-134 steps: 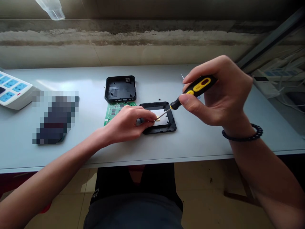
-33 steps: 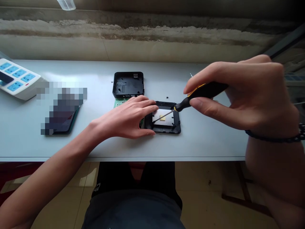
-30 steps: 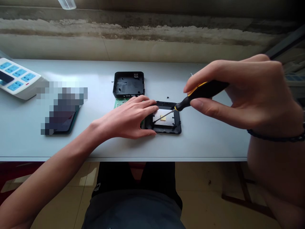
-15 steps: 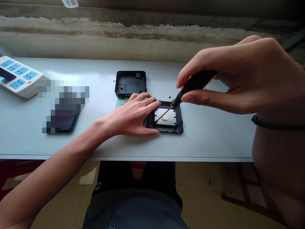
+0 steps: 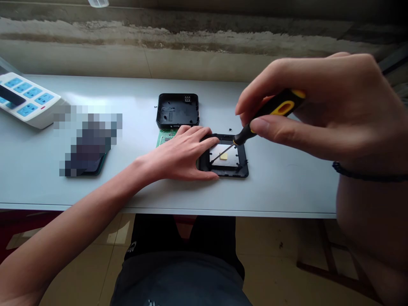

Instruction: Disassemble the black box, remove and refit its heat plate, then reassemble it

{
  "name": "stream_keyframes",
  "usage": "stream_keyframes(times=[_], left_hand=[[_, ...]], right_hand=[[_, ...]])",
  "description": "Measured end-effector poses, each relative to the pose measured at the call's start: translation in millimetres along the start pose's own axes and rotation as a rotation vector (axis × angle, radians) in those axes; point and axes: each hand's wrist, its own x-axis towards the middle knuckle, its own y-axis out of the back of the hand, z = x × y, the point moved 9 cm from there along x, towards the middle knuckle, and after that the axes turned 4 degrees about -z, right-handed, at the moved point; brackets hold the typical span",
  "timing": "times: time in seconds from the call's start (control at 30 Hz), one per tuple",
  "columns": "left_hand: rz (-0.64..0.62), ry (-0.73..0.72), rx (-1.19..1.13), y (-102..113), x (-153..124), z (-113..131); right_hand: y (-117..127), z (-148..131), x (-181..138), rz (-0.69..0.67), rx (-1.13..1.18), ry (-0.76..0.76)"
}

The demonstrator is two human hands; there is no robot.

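Left hand (image 5: 185, 158) has shifted from a pinch at the tip of the screwdriver (image 5: 269, 108) to a wide spread, its thumb and fingers over the left side of the frame (image 5: 243, 155). Right hand (image 5: 331, 106) grips the screwdriver by the handle; the shaft slants down to the frame's near left corner. Frame lies flat on the table (image 5: 280, 182), a yellow pad (image 5: 224, 156) on its pale plate (image 5: 230, 148). Board (image 5: 163, 137), partly hidden by the left hand, sits beside the case (image 5: 179, 109).
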Motion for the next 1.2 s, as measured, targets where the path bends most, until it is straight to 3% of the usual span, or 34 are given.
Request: stream_keyframes(times=[0.13,0.37,0.63,0.83,1.07,1.2], left_hand=[[0.008,-0.003,-0.004,0.5,0.3,1.6],[0.009,0.020,-0.013,2.0,1.7,2.5],[0.015,0.042,-0.007,1.8,1.9,2.7],[-0.003,0.080,0.001,0.5,5.2,5.1],[0.011,0.113,-0.010,0.2,3.9,5.6],[0.018,0.114,0.007,-0.2,4.7,6.1]], right_hand=[[4.5,-2.4,2.1,0.075,-0.113,0.019],[-0.5,-7.3,5.4,-0.023,-0.073,0.061],[1.7,-3.6,14.1,0.018,-0.241,0.035],[-0.3,-4.0,7.4,-0.033,-0.099,0.005],[8.0,-4.1,11.1,0.063,-0.276,0.017],[1.2,2.0,10.4,-0.034,-0.148,-0.068]])
